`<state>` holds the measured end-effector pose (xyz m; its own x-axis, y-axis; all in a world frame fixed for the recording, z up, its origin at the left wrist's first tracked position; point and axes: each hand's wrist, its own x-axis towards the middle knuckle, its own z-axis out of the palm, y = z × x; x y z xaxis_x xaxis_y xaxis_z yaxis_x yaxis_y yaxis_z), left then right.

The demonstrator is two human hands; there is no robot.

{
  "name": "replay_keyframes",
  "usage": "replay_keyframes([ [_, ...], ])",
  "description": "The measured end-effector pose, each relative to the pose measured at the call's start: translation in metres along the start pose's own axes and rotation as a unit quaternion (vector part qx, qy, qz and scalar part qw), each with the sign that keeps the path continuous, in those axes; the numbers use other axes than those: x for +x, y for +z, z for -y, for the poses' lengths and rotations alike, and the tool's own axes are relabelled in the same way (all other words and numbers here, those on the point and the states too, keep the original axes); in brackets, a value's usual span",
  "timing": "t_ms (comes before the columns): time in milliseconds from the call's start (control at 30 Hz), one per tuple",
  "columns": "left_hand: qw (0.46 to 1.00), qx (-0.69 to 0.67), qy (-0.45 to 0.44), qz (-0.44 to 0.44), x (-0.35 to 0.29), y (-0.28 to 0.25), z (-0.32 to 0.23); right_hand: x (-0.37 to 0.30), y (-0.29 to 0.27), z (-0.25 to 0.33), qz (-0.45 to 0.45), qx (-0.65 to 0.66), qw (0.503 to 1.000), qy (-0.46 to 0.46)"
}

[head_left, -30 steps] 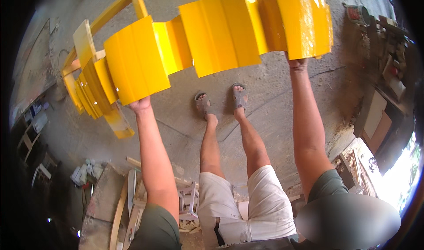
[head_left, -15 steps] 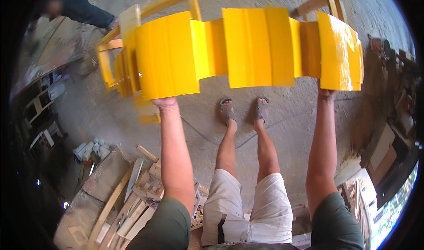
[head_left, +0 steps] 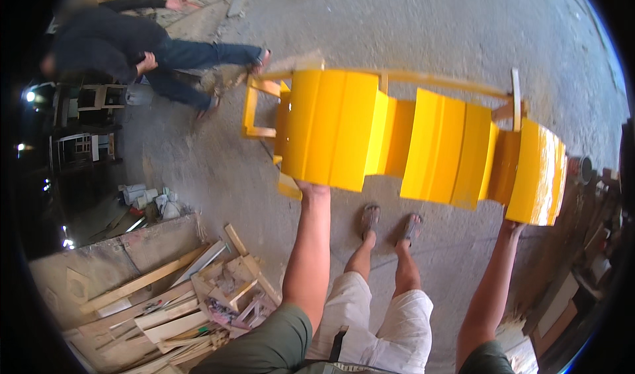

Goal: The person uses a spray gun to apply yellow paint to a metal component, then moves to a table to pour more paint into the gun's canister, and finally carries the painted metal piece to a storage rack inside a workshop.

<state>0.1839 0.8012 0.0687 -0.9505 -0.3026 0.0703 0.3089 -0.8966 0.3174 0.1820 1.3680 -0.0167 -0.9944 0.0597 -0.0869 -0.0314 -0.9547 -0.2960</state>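
A long, glossy yellow wooden piece (head_left: 442, 146), with raised curved panels and sunken strips between them, is held out in front of me. My left hand (head_left: 313, 188) supports its near edge under the left panel. At the right end my right hand (head_left: 514, 224) holds it from below. The fingers of both hands are hidden under the piece. Beyond its far edge is a yellow wooden frame (head_left: 436, 82) with short uprights; whether it is joined to the piece I cannot tell.
Another person (head_left: 126, 46) in dark clothes stands at the far left. Scrap wood and boards (head_left: 178, 314) are heaped at the lower left. White bundles or containers (head_left: 155, 202) lie beyond that heap. A can (head_left: 581, 169) stands at right, near stacked boards (head_left: 555, 314).
The yellow piece sits lower and farther right in the picture, its right end tipped toward me. Both hands keep holding it. More of the other person and the scrap heap has come into view.
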Motion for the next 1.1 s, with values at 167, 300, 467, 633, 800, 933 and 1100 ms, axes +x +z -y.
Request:
replay_keyframes([
  [167, 0.994, 0.076, 0.072, -0.011, -0.013, 0.109, -0.022, -0.022, 0.080, 0.010, 0.016, -0.348, 0.930, -0.117],
  [300, 0.988, -0.122, 0.092, -0.011, -0.032, 0.208, -0.074, -0.023, 0.201, 0.008, 0.051, -0.328, 0.937, -0.110],
  [467, 0.902, -0.429, 0.048, 0.021, -0.071, 0.266, -0.151, -0.018, 0.313, -0.008, 0.091, -0.088, 0.992, 0.025],
  [633, 0.967, -0.040, 0.242, 0.072, -0.136, 0.335, -0.240, -0.008, 0.364, -0.060, 0.149, -0.029, 0.980, 0.126],
  [800, 0.889, 0.155, 0.429, 0.035, -0.205, 0.315, -0.310, -0.022, 0.436, -0.137, 0.182, -0.072, 0.962, 0.190],
  [933, 0.899, 0.018, 0.437, 0.027, -0.269, 0.329, -0.369, -0.042, 0.476, -0.231, 0.211, -0.081, 0.939, 0.259],
  [1100, 0.850, 0.033, 0.523, -0.061, -0.331, 0.289, -0.448, -0.086, 0.524, -0.366, 0.242, -0.065, 0.915, 0.317],
])
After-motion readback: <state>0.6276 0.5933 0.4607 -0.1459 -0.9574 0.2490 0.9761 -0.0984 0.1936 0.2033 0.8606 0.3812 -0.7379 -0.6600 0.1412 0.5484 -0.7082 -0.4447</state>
